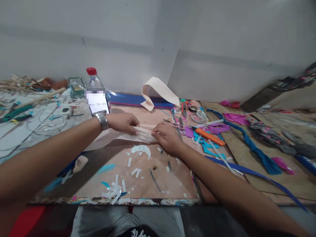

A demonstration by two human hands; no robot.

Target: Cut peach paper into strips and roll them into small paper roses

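Note:
A pale cream sheet point(115, 135), thin like crepe paper or cloth, stretches low across the table between my hands. My left hand point(124, 123), with a metal watch point(101, 120) at the wrist, has its fingers closed on the sheet's folded upper edge. Close to its right, my right hand point(168, 136) pinches the same fold between thumb and fingers. Some fingertips are hidden behind the sheet and the hands. A loose curled cream strip point(158, 87) stands behind them, near the wall.
An orange utility knife point(209, 136) lies among coloured scraps on the right, by a blue strip point(249, 144). A phone point(98, 103) showing a timer leans by a red-capped bottle point(93, 75). Green-handled pliers point(17, 113) lie left. White paper bits point(117, 187) litter the front.

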